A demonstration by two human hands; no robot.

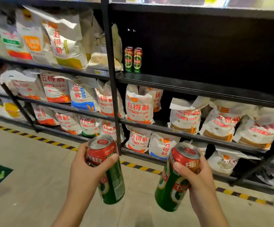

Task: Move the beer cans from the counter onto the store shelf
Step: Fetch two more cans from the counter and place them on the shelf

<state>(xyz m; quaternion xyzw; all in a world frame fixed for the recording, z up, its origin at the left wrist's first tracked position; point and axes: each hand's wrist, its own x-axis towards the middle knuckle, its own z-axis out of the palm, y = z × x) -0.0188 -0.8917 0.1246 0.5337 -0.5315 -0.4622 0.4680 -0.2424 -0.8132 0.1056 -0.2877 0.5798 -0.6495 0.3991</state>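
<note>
The left hand [85, 169] grips one red-topped green aluminium beer can [107, 171], the right hand [196, 176] grips another [175, 179]; both tilt above the floor, below the black metal shelf [190, 84] holding two upright matching cans [133, 60]

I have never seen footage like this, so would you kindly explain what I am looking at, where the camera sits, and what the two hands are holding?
There is no machine here: a person wears one wide-angle camera on the head, looking forward and down, so you see their own bare hands. The left hand grips a red-and-green aluminium beer can, and the right hand grips a second, matching can; both cans lean slightly. Ahead stands a black metal store shelf, mostly bare, with two upright cans of the same kind side by side at its left end. White paper flour sacks fill the shelves below and to the left. A yellow-and-black hazard stripe runs along the floor. No counter is in view.
</note>
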